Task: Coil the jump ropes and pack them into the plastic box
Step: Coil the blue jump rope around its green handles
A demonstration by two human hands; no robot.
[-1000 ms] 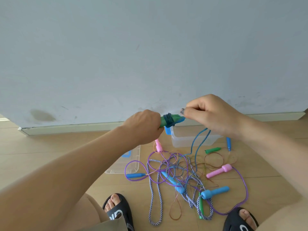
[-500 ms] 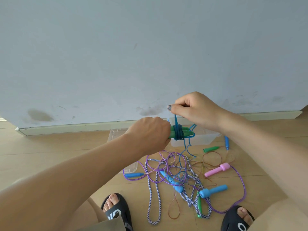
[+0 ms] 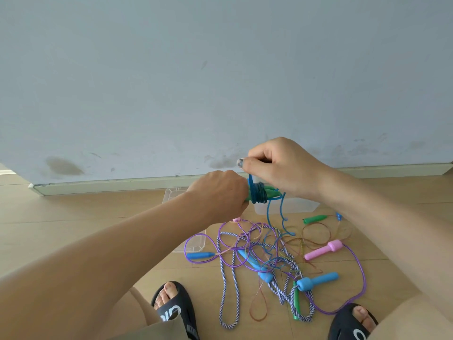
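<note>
My left hand [image 3: 220,192] grips the green handles [image 3: 269,192] of a jump rope, held level above the floor. Blue rope [image 3: 258,193] is wound in several turns around the handles. My right hand [image 3: 282,165] pinches the blue rope just above the coil; its loose tail [image 3: 283,217] hangs to the floor. The clear plastic box [image 3: 301,206] stands by the wall, partly hidden behind my hands. Its lid [image 3: 193,244] lies on the floor to the left. A tangle of other ropes [image 3: 269,256] lies below.
In the tangle are a purple rope with pink handles [image 3: 323,249], a striped rope [image 3: 225,290] with blue handles [image 3: 316,282], and thin brownish rope [image 3: 316,233]. My sandalled feet [image 3: 174,307] stand at the bottom. A wall with skirting [image 3: 110,185] runs behind.
My right hand has carried the blue rope over the handles from the right end to above the coil, adding turns; less loose rope hangs down. My left hand holds steady.
</note>
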